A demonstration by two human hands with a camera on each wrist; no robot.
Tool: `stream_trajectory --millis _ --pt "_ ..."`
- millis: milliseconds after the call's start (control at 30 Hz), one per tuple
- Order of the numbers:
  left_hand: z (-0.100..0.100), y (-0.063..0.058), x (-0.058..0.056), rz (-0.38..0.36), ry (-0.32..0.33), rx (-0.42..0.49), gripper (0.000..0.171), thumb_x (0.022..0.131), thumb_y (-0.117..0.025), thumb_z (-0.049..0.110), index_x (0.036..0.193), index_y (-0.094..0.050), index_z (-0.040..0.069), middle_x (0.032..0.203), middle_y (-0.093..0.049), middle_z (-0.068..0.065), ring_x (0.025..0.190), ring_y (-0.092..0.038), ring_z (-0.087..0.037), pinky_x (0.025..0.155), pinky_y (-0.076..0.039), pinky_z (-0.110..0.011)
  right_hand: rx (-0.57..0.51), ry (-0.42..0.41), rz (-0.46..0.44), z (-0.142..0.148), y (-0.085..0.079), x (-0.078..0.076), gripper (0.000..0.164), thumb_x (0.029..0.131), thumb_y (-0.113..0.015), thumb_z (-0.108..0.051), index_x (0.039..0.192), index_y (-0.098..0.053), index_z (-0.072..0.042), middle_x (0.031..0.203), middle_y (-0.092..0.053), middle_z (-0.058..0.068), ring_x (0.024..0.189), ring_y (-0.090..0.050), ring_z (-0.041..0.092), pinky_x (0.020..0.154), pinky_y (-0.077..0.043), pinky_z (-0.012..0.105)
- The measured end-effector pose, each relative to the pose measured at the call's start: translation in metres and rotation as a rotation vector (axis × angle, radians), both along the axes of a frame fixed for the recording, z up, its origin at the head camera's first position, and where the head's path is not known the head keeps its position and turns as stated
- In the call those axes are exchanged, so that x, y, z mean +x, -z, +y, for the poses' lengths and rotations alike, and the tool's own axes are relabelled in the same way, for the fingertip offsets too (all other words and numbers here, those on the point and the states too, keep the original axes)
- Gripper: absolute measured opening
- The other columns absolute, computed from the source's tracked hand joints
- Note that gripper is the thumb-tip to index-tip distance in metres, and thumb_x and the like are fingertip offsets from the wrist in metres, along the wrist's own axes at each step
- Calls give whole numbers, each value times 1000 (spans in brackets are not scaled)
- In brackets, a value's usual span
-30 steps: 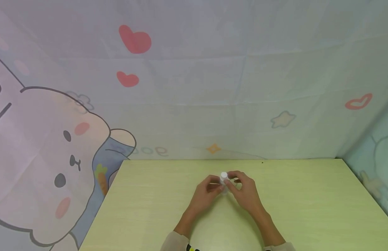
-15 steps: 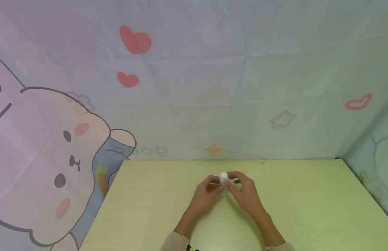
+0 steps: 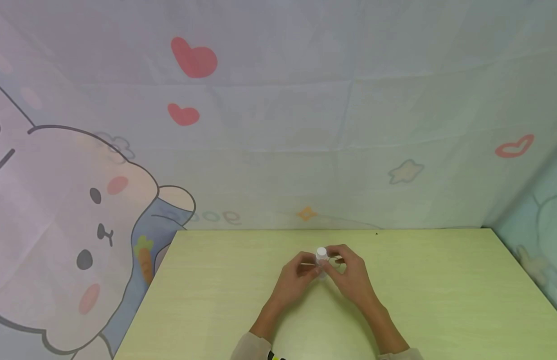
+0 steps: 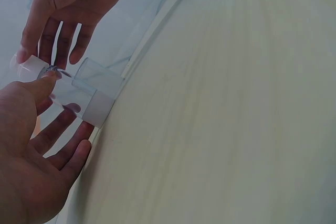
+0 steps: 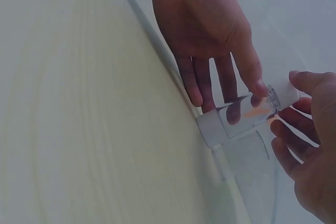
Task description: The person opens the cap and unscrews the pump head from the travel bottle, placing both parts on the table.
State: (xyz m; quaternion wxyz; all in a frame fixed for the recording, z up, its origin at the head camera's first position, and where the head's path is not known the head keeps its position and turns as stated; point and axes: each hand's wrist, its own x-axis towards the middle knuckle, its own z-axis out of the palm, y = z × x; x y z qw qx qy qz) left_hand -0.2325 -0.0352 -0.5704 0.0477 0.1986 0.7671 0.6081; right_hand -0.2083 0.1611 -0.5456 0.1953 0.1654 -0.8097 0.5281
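A small bottle with a white cap (image 3: 321, 251), a clear body (image 4: 76, 94) and a white base (image 4: 98, 109) stands upright on the table. My left hand (image 3: 291, 284) grips the body, its thumb near the neck and its fingers on the far side. The right hand (image 3: 353, 281) pinches the cap between thumb and forefinger, its other fingers hanging loose beside the bottle. Close by the bottle, on the right hand's side, is a clear cup-like vessel (image 4: 97, 73). Its thin rim shows under the right fingers in the head view, and the rest is hard to make out.
The pale wooden table (image 3: 215, 280) reaches back to a printed cloth (image 3: 278, 125) with hearts, a star and a rabbit. Another cloth (image 3: 544, 215) hangs along the right side. A tiny dark speck (image 3: 376, 233) lies near the back edge.
The right hand has turned slightly, its thumb moving a little left across the cap. The left hand and the bottle have stayed in place.
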Motion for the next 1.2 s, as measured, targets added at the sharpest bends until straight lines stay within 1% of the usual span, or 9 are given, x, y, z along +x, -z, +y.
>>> stream_trajectory --millis 167,400,600,833,1067,1200 --pt "0 0 0 19 -1 2 25 105 -70 27 130 -67 21 132 -68 2 121 -69 -21 101 -57 -32 6 5 -12 -1 0 1 27 97 -81 -19 121 -70 -13 117 -72 -4 109 -67 21 89 -60 47" --pt "0 1 0 10 1 13 24 105 -70 27 129 -67 22 132 -68 3 122 -69 -20 101 -56 -30 14 10 -25 -2 -1 2 28 97 -81 -19 122 -70 -14 118 -72 -4 110 -67 21 90 -60 46" --pt "0 3 -1 19 5 25 24 105 -71 24 128 -67 21 131 -68 3 122 -69 -20 102 -56 -29 11 7 -17 -3 -1 2 27 97 -81 -19 121 -70 -14 117 -72 -4 108 -67 20 88 -60 46" --pt "0 2 -2 25 6 17 24 105 -71 23 128 -67 22 131 -68 3 121 -69 -19 102 -56 -29 13 16 -17 -5 -3 3 27 97 -81 -18 121 -71 -14 116 -71 -5 108 -66 18 88 -59 44" --pt "1 2 -2 25 17 26 24 105 -71 24 129 -66 21 131 -68 3 122 -68 -20 102 -56 -30 37 25 -8 -5 -3 2 27 97 -80 -15 122 -70 -11 116 -72 -2 108 -67 19 88 -60 39" --pt "1 2 -2 24 18 26 24 105 -70 25 129 -66 21 132 -68 2 122 -68 -21 102 -56 -30 43 24 0 -5 -3 2 27 97 -80 -14 122 -70 -10 116 -72 -1 107 -68 20 87 -61 39"
